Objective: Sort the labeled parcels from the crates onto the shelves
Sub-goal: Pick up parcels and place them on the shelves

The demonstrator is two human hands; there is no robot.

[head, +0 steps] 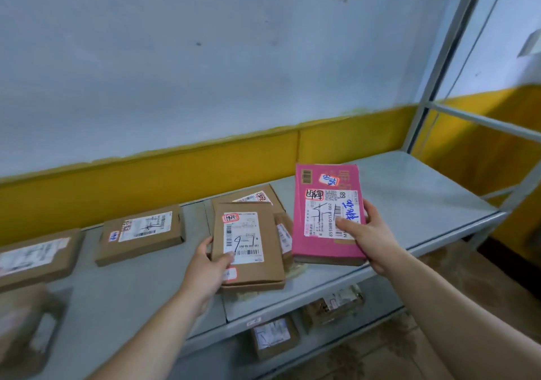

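Gripping: L hand (205,265) brown parcel (248,242) | R hand (371,233) pink parcel (322,248) | both long axes twd wall (205,57)

Top shelf (409,192): grey metal boards are running left to right.
Left: a labelled brown parcel (140,234) and a far-left parcel (35,258) are lying flat, apart.
Middle: a parcel pile (263,262) is sitting near the front edge.
Lower shelf (380,289): a small parcel (273,338) and another parcel (333,303) are lying apart.

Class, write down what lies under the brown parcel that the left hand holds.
Beneath and behind the brown parcel, gripped by the left hand, a rear parcel and a side parcel poke out. Their labels are mostly covered; whether they touch cannot be seen.
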